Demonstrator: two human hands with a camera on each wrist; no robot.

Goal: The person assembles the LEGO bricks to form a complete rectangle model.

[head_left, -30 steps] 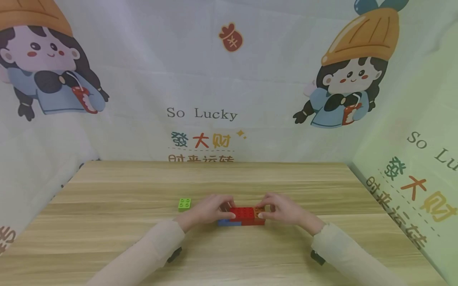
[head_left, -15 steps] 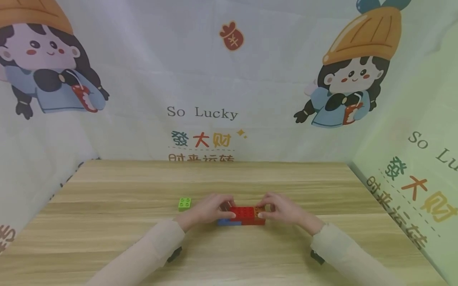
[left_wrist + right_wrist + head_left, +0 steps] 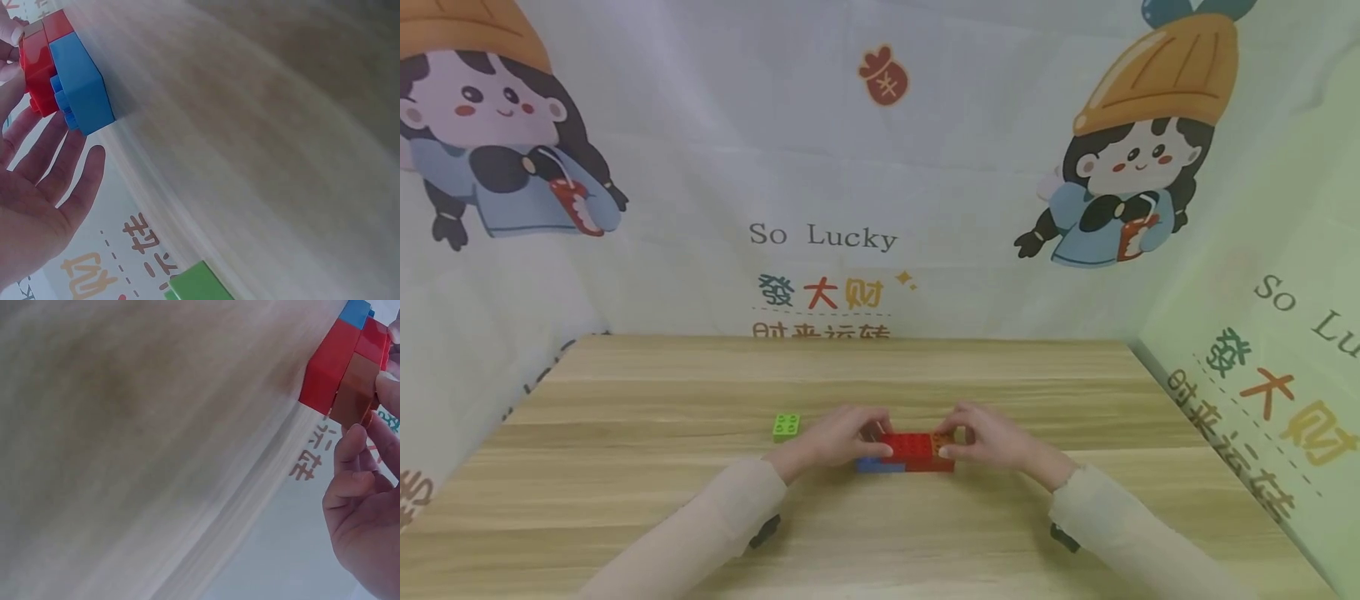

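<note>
Bricks [image 3: 910, 455] — between both hands [image 3: 846, 437] [image 3: 992, 439], left pinching red brick [image 3: 912, 444], right brown brick [image 3: 941, 444]

Table [image 3: 865, 533]: light wood-grain top, streaks running crosswise in the head view. Pale cloth backdrop [image 3: 775, 167]: hung behind the table and along both sides, faintly creased. Rear print: red money bag [image 3: 883, 77] at upper centre; "So Lucky" lettering [image 3: 823, 237] below it; then three large Chinese characters [image 3: 822, 294] in teal, red and yellow, with a yellow sparkle [image 3: 905, 282] just beside. Cartoon figure [image 3: 1138, 154], upper right, wears an orange hat; a second figure [image 3: 505, 125] stands upper left. Slanted lettering [image 3: 1267, 394] marks the right-hand side.
</note>
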